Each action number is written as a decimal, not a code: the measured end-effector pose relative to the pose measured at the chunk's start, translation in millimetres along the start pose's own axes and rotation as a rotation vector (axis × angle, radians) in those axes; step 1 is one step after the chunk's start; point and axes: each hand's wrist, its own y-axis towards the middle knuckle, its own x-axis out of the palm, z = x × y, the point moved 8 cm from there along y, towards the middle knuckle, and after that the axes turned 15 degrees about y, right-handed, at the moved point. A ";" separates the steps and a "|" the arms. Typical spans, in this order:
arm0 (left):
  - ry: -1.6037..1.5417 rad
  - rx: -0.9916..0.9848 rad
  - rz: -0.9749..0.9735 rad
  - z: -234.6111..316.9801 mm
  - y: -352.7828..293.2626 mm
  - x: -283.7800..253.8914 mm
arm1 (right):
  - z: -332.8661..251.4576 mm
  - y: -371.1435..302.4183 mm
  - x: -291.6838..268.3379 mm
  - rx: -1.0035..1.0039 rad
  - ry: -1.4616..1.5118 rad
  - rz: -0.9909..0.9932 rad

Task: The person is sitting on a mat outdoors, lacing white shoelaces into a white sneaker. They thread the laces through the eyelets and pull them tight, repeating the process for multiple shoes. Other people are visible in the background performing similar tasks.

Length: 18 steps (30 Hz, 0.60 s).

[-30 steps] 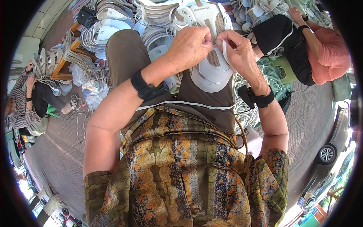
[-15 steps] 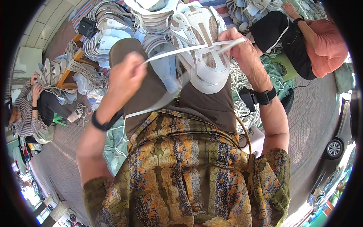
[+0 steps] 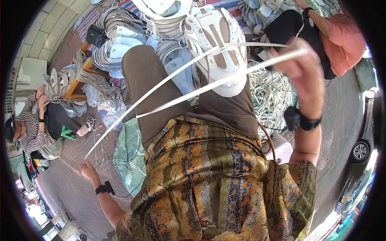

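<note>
A white and beige sneaker upper (image 3: 230, 90) rests over my right thigh, toe toward me. A long white shoelace (image 3: 169, 75) passes through its throat near the toe end. My left hand (image 3: 89, 171) is far out at the lower left, closed in a pinch on one taut end of the lace. Off to the right of the upper, my right hand (image 3: 303, 70) is raised and smeared by motion, its fingers closed on the lace. A second stretch of lace slants from over my left thigh, across the toe, up to the right hand.
Stacks of shoe uppers (image 3: 116, 44) lie ahead on a striped cloth. Loose laces (image 3: 269, 94) pile up by my right thigh. A green sheet (image 3: 129, 156) lies at my left. Co-workers sit at left (image 3: 36, 130) and upper right (image 3: 341, 44). A car (image 3: 362, 148) stands at far right.
My left hand has swung down and outward to the left, drawing its lace strand long. The right hand has moved right, off the upper, with the lace.
</note>
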 end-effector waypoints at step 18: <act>0.315 0.060 -0.383 -41.0 17.1 81.0 | -76.6 -126.2 -273.6 0.358 -1.987 0.832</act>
